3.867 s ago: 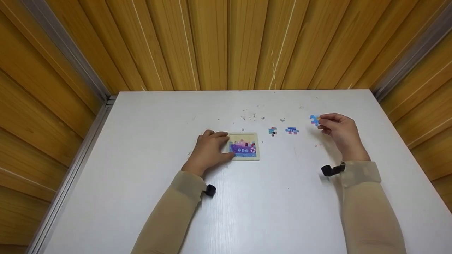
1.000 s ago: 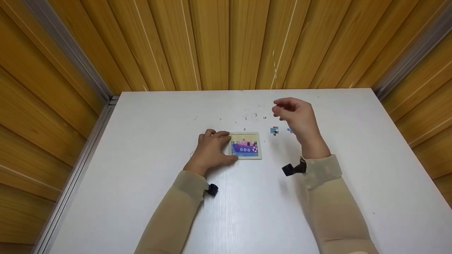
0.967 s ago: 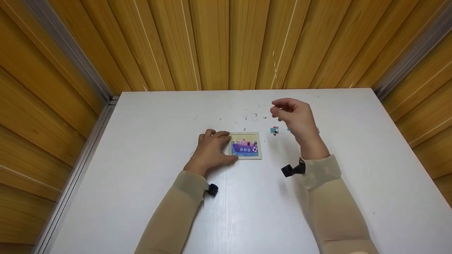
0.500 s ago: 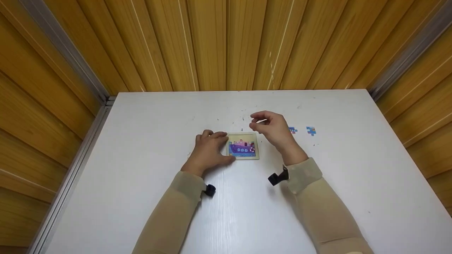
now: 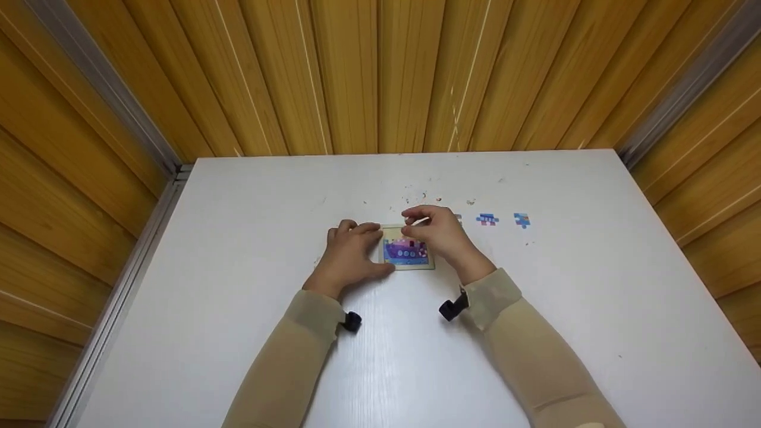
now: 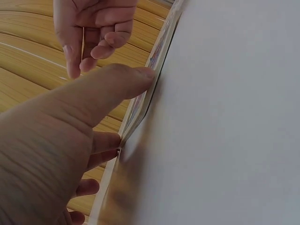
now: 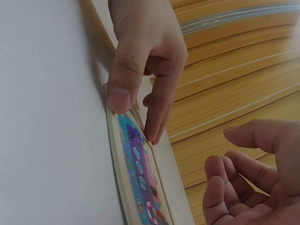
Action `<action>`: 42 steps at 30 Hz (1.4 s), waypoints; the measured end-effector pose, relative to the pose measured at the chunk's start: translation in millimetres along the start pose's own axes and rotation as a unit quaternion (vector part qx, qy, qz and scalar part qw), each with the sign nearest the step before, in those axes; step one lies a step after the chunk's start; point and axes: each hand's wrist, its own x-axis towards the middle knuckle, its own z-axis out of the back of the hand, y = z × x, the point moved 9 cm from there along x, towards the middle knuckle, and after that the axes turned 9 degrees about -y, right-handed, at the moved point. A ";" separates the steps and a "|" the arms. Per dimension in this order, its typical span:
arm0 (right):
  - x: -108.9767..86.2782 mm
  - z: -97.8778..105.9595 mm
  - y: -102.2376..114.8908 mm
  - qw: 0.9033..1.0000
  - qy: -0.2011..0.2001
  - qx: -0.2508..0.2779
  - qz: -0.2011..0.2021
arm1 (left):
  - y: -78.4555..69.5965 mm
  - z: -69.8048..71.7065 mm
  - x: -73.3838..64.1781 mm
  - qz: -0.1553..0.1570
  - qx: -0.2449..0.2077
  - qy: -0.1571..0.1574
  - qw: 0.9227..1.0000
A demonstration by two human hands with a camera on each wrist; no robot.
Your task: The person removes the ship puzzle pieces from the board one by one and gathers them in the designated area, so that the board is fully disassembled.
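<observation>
A small jigsaw puzzle (image 5: 406, 252) with a pale frame lies flat on the white table, showing a purple boat on blue water. The upper strip of its tray is bare and yellowish. My left hand (image 5: 352, 255) grips the frame's left side, thumb at the near edge and fingertips at the far edge. Over the puzzle's upper right hovers my right hand (image 5: 443, 233), fingers loosely bent; in the right wrist view its thumb (image 7: 248, 133) stands apart from the fingers, with nothing between them. A puzzle piece (image 5: 459, 219) just right of that hand is mostly hidden.
Farther right on the table (image 5: 571, 285) lie a blue-and-pink puzzle piece (image 5: 487, 219) and a blue piece with orange (image 5: 521, 220). Small dark marks dot the tabletop behind the puzzle. Wood-patterned panels (image 5: 357, 77) enclose the back and sides.
My right hand held the blue-and-orange piece at the far right; that piece now lies on the table. The hand has swung left and down over the puzzle. My left hand keeps its grip.
</observation>
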 end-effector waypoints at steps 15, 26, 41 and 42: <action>1.3 -19.3 -18.1 0.997 0.037 -0.065 0.008 | -0.1 1.2 -1.6 -0.003 0.006 0.004 1.000; -1.8 -26.8 -20.4 0.989 0.056 -0.128 0.042 | -0.2 0.6 -2.4 -0.005 -0.007 -0.001 1.000; -5.6 -34.5 -13.6 0.975 0.069 -0.187 0.097 | -1.3 0.8 -1.4 -0.011 -0.006 -0.001 1.000; -5.6 -34.4 -13.9 0.975 0.070 -0.188 0.095 | -1.5 0.9 -1.4 -0.012 -0.006 -0.001 1.000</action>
